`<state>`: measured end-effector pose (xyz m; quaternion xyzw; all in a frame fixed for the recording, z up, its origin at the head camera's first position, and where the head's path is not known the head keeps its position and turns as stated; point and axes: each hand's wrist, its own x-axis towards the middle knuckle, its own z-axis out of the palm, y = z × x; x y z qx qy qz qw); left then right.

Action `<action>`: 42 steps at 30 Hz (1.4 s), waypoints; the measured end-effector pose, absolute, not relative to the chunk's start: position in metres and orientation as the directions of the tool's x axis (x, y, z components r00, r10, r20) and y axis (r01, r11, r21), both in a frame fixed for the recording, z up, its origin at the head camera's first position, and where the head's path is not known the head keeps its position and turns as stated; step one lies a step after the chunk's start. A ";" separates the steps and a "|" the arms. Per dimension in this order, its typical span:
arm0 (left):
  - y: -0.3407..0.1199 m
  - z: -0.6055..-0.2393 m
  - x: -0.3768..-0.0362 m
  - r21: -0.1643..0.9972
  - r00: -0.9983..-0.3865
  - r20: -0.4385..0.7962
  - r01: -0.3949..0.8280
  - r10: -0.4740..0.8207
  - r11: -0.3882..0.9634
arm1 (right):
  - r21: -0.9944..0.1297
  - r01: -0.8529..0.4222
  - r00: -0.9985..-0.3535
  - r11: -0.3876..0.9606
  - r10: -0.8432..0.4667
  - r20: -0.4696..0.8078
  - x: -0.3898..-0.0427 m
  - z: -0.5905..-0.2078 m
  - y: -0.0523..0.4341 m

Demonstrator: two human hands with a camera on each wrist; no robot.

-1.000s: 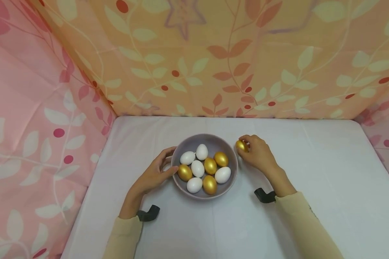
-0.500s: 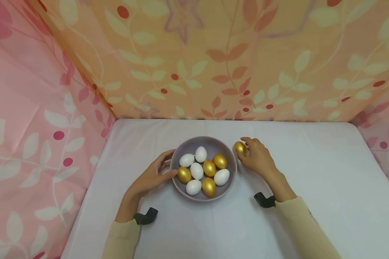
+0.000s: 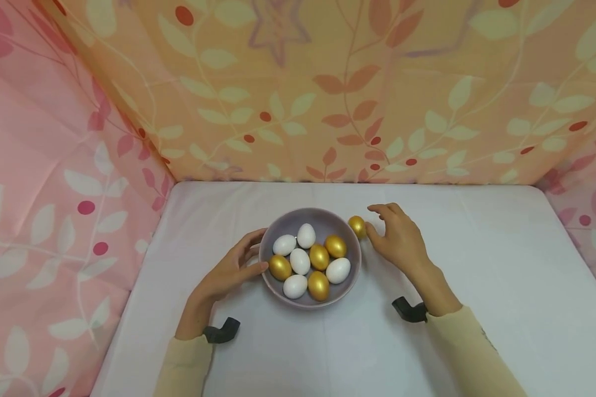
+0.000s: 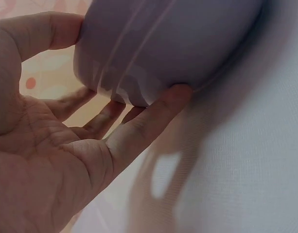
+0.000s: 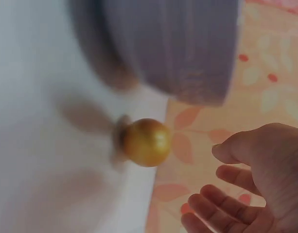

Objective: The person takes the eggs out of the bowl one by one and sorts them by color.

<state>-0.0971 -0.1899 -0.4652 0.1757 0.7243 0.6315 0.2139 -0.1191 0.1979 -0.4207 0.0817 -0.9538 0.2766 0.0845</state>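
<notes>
A round lavender-grey bowl (image 3: 310,302) stands on the white-covered table with several white eggs (image 3: 300,261) and several gold eggs (image 3: 319,285) inside. My left hand (image 3: 228,273) holds the bowl's left side, its thumb at the rim and its fingers curved along the outer wall, as the left wrist view shows. Outside the bowl, by its upper right rim, a single gold egg (image 3: 357,226) rests on the table. To the right of that egg is my right hand (image 3: 399,237), fingers loosely bent and holding nothing. In the right wrist view a gap separates the egg (image 5: 147,142) from the fingertips.
White cloth covers the table (image 3: 487,275). A yellow-orange leaf-patterned curtain (image 3: 278,99) closes off the back, and a pink one (image 3: 44,220) runs along the left. Each wrist wears a black camera mount, as on the right (image 3: 408,310).
My right hand has let go of the single gold egg and its fingers have spread apart. That egg has moved left, closer to the bowl. The left hand stays at the bowl.
</notes>
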 end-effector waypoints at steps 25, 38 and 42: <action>-0.192 -0.470 -0.095 0.986 -0.852 -0.107 -0.025 0.513 0.165 | -0.552 -0.334 -0.941 0.764 -0.240 0.237 -0.118 -0.399 0.180; -0.187 -0.467 -0.096 0.988 -0.848 -0.125 -0.056 0.514 0.147 | -0.584 -0.352 -0.936 0.731 -0.292 0.198 -0.120 -0.395 0.174; -0.188 -0.465 -0.097 0.986 -0.845 -0.127 -0.050 0.519 0.160 | -0.561 -0.398 -0.915 0.726 -0.355 0.191 -0.116 -0.385 0.163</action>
